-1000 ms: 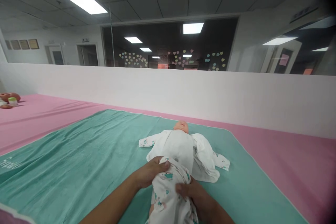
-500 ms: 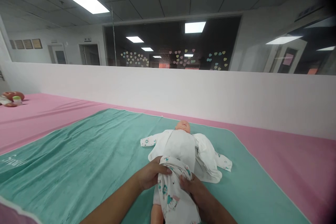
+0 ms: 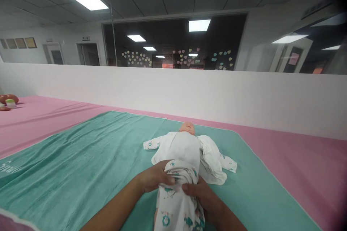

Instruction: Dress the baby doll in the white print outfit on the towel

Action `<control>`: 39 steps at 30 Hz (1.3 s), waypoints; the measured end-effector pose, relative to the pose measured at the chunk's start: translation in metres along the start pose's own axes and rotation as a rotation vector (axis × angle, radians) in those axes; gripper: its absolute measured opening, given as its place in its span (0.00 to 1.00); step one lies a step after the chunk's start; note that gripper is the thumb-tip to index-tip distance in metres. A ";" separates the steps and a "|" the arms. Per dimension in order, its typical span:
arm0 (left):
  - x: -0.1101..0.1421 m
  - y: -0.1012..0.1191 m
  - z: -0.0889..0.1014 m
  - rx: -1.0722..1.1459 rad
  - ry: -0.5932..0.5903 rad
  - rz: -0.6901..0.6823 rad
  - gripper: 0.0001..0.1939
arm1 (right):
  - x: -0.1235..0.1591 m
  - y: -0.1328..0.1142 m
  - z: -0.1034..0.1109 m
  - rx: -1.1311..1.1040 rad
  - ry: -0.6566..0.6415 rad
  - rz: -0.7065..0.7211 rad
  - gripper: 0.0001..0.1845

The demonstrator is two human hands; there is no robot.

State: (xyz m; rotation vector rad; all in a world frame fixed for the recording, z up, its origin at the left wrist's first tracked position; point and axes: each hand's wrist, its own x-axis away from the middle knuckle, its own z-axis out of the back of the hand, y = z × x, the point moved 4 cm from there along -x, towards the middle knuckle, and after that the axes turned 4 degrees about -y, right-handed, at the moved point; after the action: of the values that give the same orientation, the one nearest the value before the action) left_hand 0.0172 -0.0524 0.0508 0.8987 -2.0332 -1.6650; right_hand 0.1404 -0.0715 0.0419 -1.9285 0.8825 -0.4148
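A baby doll (image 3: 187, 128) lies on its back on a green blanket (image 3: 108, 162). It has a white top (image 3: 179, 148) on, with printed sleeve ends stretched out to both sides. White baby pants (image 3: 173, 205) with a teal print are bunched over the doll's lower body, and their fabric hides most of its legs. My left hand (image 3: 155, 179) grips the left side of the gathered waistband, thumb on top. On the right side my right hand (image 3: 199, 191) pinches the same gathered cloth, its fingers partly hidden behind it.
Pink matting (image 3: 306, 166) surrounds the blanket. A low white wall (image 3: 173, 94) runs behind it, with a mirror or window above. At the far left lie a brown doll part (image 3: 12, 98) and a small container with a green lid (image 3: 11, 103).
The pants' cloth is gathered up more between my hands, and its lower part has shifted left over the leg that showed before. The view has turned slightly.
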 end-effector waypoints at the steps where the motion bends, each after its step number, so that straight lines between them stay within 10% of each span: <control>1: 0.000 0.002 -0.001 -0.095 -0.008 0.024 0.32 | 0.000 -0.001 0.003 -0.015 0.027 0.019 0.27; 6: 0.002 0.001 0.003 -0.383 0.058 0.120 0.24 | 0.001 0.001 0.012 -0.069 0.143 0.064 0.20; 16: 0.000 -0.011 0.009 0.187 0.101 -0.151 0.19 | -0.001 -0.003 0.003 0.131 -0.063 -0.042 0.33; 30: 0.000 0.004 0.001 -0.410 -0.027 0.055 0.34 | -0.002 -0.008 0.020 0.270 0.151 0.049 0.22; 39: 0.001 0.000 0.006 -0.517 0.072 0.075 0.24 | 0.009 -0.031 0.007 0.363 0.206 0.164 0.23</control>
State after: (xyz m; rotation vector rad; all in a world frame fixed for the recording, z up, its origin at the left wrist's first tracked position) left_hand 0.0123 -0.0485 0.0496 0.6761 -1.4573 -1.9480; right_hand 0.1632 -0.0644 0.0641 -1.4886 1.0125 -0.6372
